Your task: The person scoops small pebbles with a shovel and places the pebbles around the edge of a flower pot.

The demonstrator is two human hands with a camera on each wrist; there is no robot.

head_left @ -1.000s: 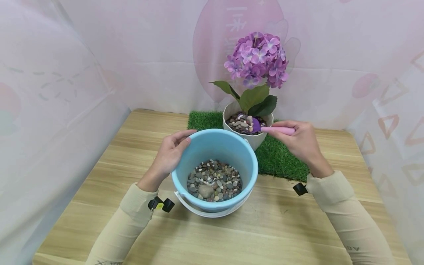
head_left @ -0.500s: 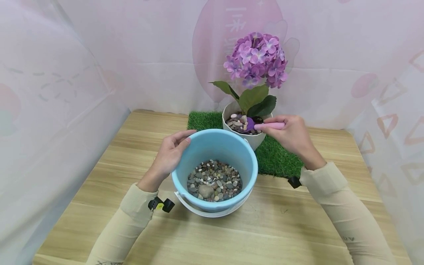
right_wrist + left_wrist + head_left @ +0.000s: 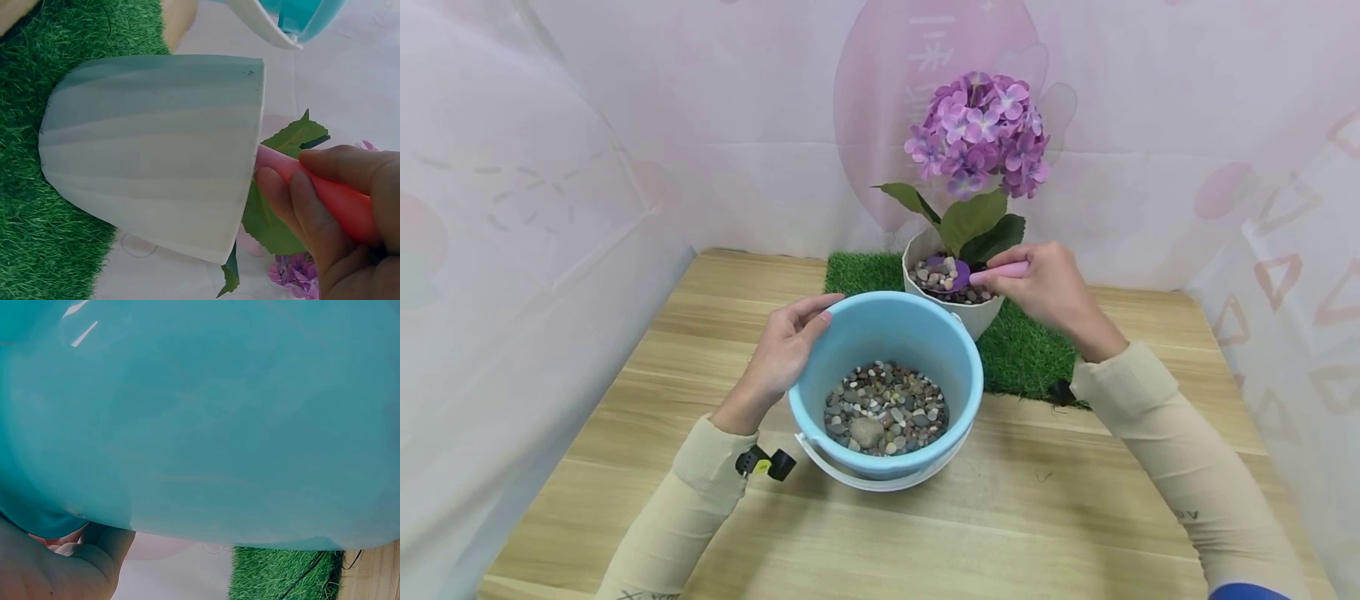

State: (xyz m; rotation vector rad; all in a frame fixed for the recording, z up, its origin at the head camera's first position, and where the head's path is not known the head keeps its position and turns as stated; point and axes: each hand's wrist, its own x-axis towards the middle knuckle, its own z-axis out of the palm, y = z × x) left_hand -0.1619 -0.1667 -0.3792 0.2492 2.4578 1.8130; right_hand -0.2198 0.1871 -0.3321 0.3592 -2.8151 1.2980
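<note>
Backdrop (image 3: 760, 108): beyond the bucket (image 3: 887, 329); pale characters (image 3: 931, 58), partly covered by flowers (image 3: 981, 137).
Table (image 3: 1000, 542): under the bucket.
Grass mat (image 3: 1026, 362): beyond the bucket.
Sleeves (image 3: 692, 500): letters (image 3: 1187, 515) too small to read.
Bucket: blue, pebbles (image 3: 887, 408) inside; blocks part of the pot (image 3: 979, 319).
Pot: white, just beyond the bucket's right side.
Left hand (image 3: 782, 342): grips the bucket's left rim.
Right hand (image 3: 1052, 283): beyond the bucket, pinching the trowel (image 3: 961, 275) by its handle.
Trowel: purple blade beyond the bucket, bearing pebbles.
</note>
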